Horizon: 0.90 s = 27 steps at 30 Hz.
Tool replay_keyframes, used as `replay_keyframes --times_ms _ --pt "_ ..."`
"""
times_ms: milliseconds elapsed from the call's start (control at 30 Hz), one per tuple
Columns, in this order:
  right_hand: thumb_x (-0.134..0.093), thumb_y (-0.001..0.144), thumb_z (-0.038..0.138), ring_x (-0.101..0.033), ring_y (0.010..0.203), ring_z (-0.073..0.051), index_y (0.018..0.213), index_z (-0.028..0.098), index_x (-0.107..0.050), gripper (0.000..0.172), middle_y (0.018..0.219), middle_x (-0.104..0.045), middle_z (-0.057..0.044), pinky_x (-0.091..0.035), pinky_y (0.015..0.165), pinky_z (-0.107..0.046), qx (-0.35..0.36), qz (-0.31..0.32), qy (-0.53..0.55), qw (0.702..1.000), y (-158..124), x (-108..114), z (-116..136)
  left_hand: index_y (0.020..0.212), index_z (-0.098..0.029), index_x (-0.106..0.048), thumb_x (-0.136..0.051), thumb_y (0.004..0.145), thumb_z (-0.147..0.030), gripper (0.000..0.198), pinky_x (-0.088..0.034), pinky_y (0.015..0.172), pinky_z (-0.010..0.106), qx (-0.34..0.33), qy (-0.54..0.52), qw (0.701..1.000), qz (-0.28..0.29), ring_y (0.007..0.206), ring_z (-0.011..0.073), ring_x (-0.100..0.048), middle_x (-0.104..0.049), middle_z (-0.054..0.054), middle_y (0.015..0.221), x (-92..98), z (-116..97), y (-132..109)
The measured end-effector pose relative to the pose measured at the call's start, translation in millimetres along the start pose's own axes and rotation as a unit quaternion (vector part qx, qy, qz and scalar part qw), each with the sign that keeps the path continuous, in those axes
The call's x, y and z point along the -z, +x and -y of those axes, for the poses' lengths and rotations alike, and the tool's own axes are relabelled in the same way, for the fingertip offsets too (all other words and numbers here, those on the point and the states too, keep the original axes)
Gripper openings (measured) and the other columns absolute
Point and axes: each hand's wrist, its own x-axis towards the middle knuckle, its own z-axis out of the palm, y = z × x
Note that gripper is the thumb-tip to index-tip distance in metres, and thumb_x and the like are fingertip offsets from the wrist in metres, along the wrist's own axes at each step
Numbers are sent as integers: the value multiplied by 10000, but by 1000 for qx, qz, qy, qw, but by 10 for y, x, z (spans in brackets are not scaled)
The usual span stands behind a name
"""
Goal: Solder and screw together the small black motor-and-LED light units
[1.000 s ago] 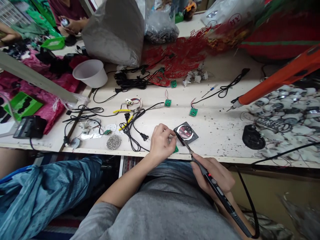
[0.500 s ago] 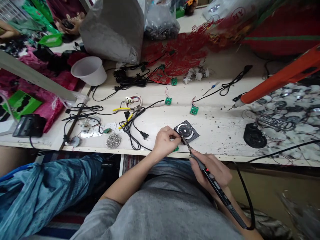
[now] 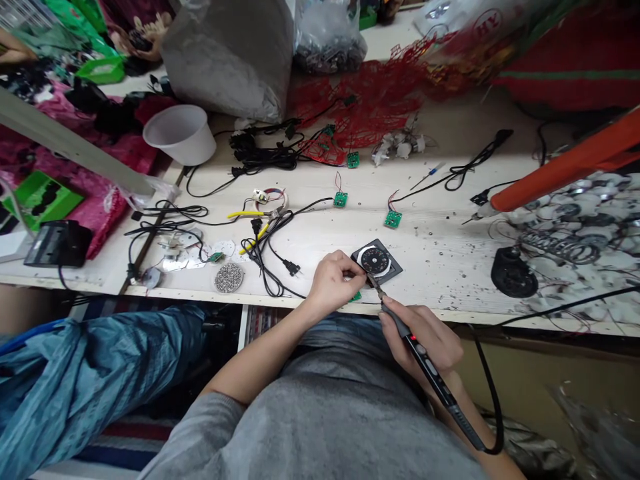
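My right hand (image 3: 425,337) is closed round a soldering iron (image 3: 437,380) with a small red light, holding it like a pen. The iron's tip reaches the lower left edge of a round black disc (image 3: 375,260), which has a pale rim and sits in a square dark base (image 3: 395,269). At that same edge my left hand (image 3: 337,283) is closed in a pinch; whatever lies between its fingertips is too small to make out. A green circuit board (image 3: 356,296) shows partly from beneath the left hand.
Wired green boards (image 3: 393,219) lie beyond the disc. To the left are yellow-handled pliers (image 3: 245,215), black plug cords (image 3: 263,267) and a round metal-wool pad (image 3: 229,277). An orange power tool (image 3: 560,167) and many white parts (image 3: 565,227) take up the right side.
The whole view has shifted slightly. Both hands keep nearly the same pose, with the soldering iron's tip still at the disc's edge.
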Motion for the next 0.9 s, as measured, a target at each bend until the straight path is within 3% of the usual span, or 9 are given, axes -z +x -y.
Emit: replay_keyframes --times_ms 300,400,533,633,767,900 --pt "-742 818 36 -616 619 -118 1138 105 -674 335 799 -697 -54 -514 622 -245 6 4 -1 1000 20 -3 12 699 -196 -750 -673 714 -84 138 -510 757 285 -16 15 1000 -4 800 168 -632 -636 17 775 39 22 -33" --pt "-727 832 41 -627 634 -123 1143 122 -675 325 808 -702 -50 -523 628 -248 14 4 8 1000 10 124 48 719 -204 -755 -685 718 -94 130 -507 771 301 -40 30 999 -14 806 170 -628 -631 15 778 73 40 -74" --pt "-698 852 46 -663 707 -144 1151 141 -677 315 846 -709 -53 -544 672 -262 1 38 5 999 -26 368 92 767 -220 -755 -697 776 -165 81 -477 792 332 -121 83 989 -32 816 172 -606 -627 16 789 69 70 -185" --pt "-693 853 49 -652 713 -149 1210 151 -671 372 865 -703 -53 -544 664 -269 -18 -10 -16 1000 -54 439 67 792 -211 -738 -671 828 -211 76 -427 768 343 -205 150 964 -76 809 178 -567 -625 28 808 10 92 -278" --pt "-736 821 39 -662 737 -158 1306 206 -643 521 912 -711 -46 -555 659 -270 -66 -92 -35 993 -97 360 -28 790 -195 -699 -608 880 -190 129 -335 703 347 -324 249 906 -108 773 185 -487 -633 42 808 -76 108 -357" --pt "-695 875 69 -693 722 -149 1352 233 -602 514 910 -731 -20 -583 707 -277 -105 -72 -5 992 -132 282 -102 807 -188 -680 -592 899 -172 128 -311 691 345 -366 271 885 -100 761 181 -462 -632 41 801 -114 108 -381"
